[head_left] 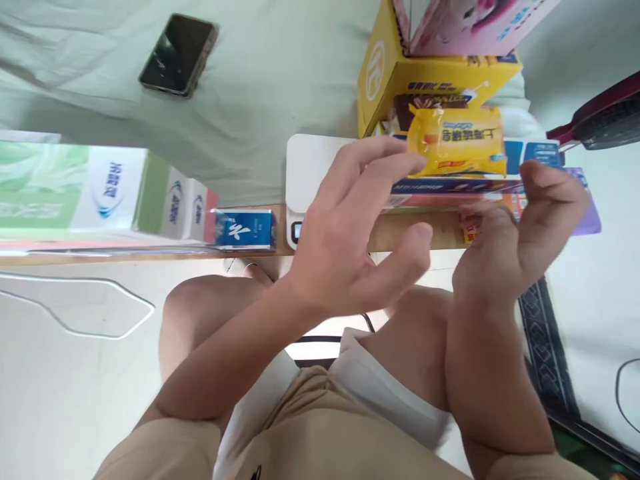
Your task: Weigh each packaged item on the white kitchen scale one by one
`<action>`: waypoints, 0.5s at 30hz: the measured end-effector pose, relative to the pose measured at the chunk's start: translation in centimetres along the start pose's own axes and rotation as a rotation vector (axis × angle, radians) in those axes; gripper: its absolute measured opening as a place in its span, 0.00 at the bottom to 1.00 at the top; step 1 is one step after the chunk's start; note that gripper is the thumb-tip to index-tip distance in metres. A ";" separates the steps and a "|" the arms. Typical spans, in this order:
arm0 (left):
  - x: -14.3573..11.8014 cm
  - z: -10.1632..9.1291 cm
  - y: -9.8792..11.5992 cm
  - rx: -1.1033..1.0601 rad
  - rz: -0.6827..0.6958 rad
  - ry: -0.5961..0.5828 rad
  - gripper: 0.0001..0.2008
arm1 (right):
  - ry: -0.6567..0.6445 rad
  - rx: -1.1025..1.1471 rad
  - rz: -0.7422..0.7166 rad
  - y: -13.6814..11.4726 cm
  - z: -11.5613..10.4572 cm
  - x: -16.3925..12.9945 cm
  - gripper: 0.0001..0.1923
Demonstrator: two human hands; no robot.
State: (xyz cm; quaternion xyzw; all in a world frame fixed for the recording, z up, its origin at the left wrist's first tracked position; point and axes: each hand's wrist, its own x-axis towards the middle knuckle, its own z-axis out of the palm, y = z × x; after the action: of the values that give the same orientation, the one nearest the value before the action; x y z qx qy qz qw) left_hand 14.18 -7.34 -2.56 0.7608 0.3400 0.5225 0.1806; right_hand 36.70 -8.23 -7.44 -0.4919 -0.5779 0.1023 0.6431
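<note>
My left hand [350,227] is open with fingers spread, hovering over the white scale [307,170] at the table's near edge; its fingertips reach the left end of a flat blue-and-red box [450,187]. My right hand [525,233] curls around the right end of that box, thumb below and fingers above. A yellow soap packet [457,140] lies on top of the box. Behind them a yellow carton [395,73] stands open with a pink box [475,20] inside.
Green-and-white toothpaste boxes [100,193] and a small blue box [245,229] lie along the left table edge. A black phone [179,53] rests on the pale green cloth [275,87]. A purple packet [587,213] and a dark red object [600,120] sit at the right.
</note>
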 end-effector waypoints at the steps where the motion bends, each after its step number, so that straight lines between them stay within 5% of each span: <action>1: 0.3 0.9 -0.6 -0.018 -0.056 -0.037 0.17 | -0.033 -0.021 0.035 -0.1 0.0 0.0 0.25; 8: 1.0 3.5 -2.2 -0.092 -0.313 -0.225 0.36 | -0.209 -0.057 0.148 -1.5 1.6 0.0 0.28; 15: 0.7 2.7 -1.7 -0.247 -0.309 -0.039 0.37 | -0.301 0.062 0.179 -2.9 2.9 -1.2 0.29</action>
State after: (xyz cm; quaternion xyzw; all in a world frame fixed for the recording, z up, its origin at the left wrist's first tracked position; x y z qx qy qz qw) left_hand 16.28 -5.45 -4.25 0.6817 0.3825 0.5115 0.3569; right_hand 32.65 -9.01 -6.44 -0.5007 -0.6180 0.2493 0.5525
